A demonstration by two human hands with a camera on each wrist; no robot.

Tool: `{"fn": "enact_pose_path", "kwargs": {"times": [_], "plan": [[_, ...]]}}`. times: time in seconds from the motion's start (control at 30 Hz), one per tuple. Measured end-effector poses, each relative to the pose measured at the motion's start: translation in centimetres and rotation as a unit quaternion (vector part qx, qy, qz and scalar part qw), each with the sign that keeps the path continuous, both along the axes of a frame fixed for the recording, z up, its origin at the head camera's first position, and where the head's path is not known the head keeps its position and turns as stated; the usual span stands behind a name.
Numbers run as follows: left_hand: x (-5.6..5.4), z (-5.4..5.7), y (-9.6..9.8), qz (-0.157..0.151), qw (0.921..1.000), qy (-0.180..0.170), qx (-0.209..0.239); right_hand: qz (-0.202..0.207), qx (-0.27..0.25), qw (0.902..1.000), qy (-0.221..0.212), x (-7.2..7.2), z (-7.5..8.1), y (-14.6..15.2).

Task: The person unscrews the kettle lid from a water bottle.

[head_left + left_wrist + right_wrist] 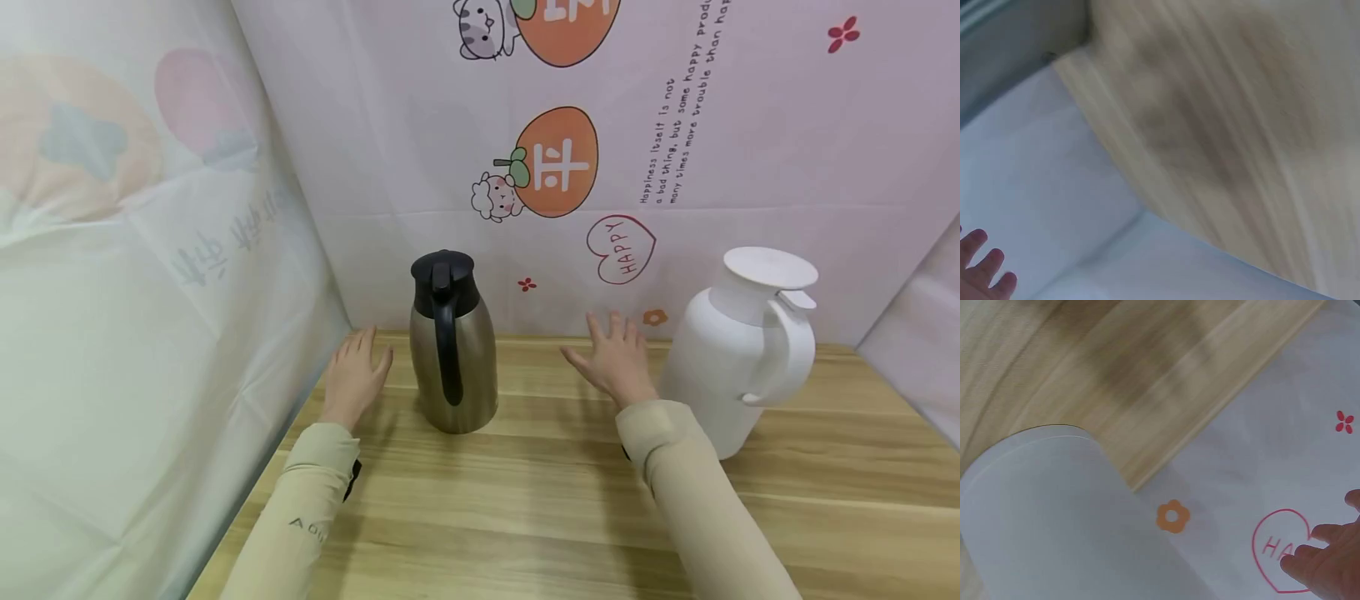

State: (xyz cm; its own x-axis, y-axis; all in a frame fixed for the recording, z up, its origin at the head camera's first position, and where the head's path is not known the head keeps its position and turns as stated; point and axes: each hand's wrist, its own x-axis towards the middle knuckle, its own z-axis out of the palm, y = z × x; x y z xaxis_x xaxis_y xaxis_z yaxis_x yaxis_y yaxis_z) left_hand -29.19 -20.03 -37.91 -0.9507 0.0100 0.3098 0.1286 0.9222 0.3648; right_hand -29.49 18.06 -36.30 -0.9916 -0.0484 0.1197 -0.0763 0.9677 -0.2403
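A steel thermos jug (463, 358) with a black lid and black handle stands upright on the wooden table, its handle facing me. To its left, my left hand (354, 375) is held out with fingers extended and holds nothing; in the left wrist view only its fingertips (988, 259) show at the lower left corner. My right hand (617, 362) is spread, also holding nothing, between the steel jug and a white thermos jug (708, 358). That white jug stands upright at the right, its handle turned to the right. The right wrist view shows its body (1066, 512) beside my hand (1329, 565).
Behind the wooden table (480, 517) hangs a white printed cloth (420, 150) with cartoon fruit and lettering. Another cloth (112, 375) hangs along the left side, and white cloth (922, 333) borders the right edge.
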Motion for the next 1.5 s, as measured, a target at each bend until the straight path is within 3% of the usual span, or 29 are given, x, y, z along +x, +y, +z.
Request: {"fn": "enact_pose_path", "kwargs": {"times": [0.1,0.23,0.33,0.5,0.63,0.77,0.87,0.97,1.07,1.17,1.33,1.5], "plan": [[0.3,0.8,1.0,-0.001,0.9972,0.055,0.051,0.007,-0.002,0.9999,0.009,-0.2,0.9,-0.8],[1.2,1.9,2.6,-0.006,0.9859,0.110,0.126,0.019,-0.017,0.9995,0.018,-0.4,2.3,-2.1],[1.9,2.6,4.0,-0.015,0.9755,0.138,0.171,0.030,-0.040,0.9985,0.021,-0.6,3.6,-3.3],[2.8,3.3,6.3,-0.055,0.9548,0.162,0.243,0.050,-0.105,0.9931,0.020,-0.6,6.1,-5.8],[3.6,4.0,7.9,-0.087,0.9426,0.144,0.289,0.057,-0.165,0.9844,0.020,-0.5,7.9,-8.2],[4.0,4.4,9.0,-0.112,0.9405,0.131,0.293,0.054,-0.265,0.9619,0.040,-0.2,9.2,-10.4],[4.1,4.6,9.6,-0.116,0.9386,0.117,0.303,0.051,-0.325,0.9431,0.045,0.1,9.9,-11.9],[4.1,4.7,10.0,-0.106,0.9328,0.086,0.334,0.054,-0.350,0.9347,0.032,0.4,10.4,-13.1],[4.0,5.0,10.4,-0.094,0.9194,0.040,0.380,0.065,-0.356,0.9321,0.019,0.6,10.9,-14.1],[4.0,5.2,10.8,-0.083,0.9086,0.007,0.409,0.077,-0.340,0.9372,0.023,0.7,11.2,-15.0],[3.7,5.1,11.2,-0.084,0.9058,0.004,0.415,0.102,-0.298,0.9485,0.040,0.6,11.3,-16.3],[3.6,4.9,11.6,-0.099,0.9030,0.007,0.418,0.115,-0.302,0.9453,0.048,0.4,11.4,-17.0]]}}
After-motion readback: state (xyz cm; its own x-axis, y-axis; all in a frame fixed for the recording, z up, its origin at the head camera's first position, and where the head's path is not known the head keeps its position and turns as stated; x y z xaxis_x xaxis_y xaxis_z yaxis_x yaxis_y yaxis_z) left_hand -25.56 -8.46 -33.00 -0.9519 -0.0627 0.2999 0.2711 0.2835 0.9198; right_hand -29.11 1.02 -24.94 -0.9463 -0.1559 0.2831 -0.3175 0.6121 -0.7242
